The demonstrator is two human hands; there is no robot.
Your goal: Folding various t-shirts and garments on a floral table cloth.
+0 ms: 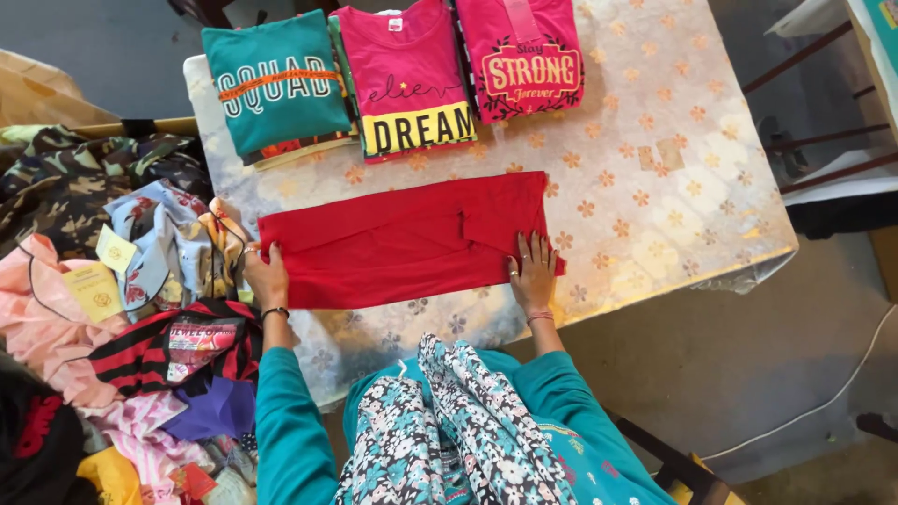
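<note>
A red garment [393, 241] lies folded into a long strip across the near part of the table [655, 168]. My left hand [266, 276] grips its left end at the table's edge. Spread flat, my right hand [533, 271] presses on its right end, near the front edge. Beyond the strip lie three folded printed shirts in a row: a teal one [276, 84], a pink one [402, 75] with a yellow band, and a darker pink one [519, 51].
A heap of mixed clothes [122, 309] fills the left side, with a camouflage piece, a striped red-black top and yellow tags. The table has a floral cover. Chair legs [804, 103] stand at the right, and a white cable [823, 402] runs over the floor.
</note>
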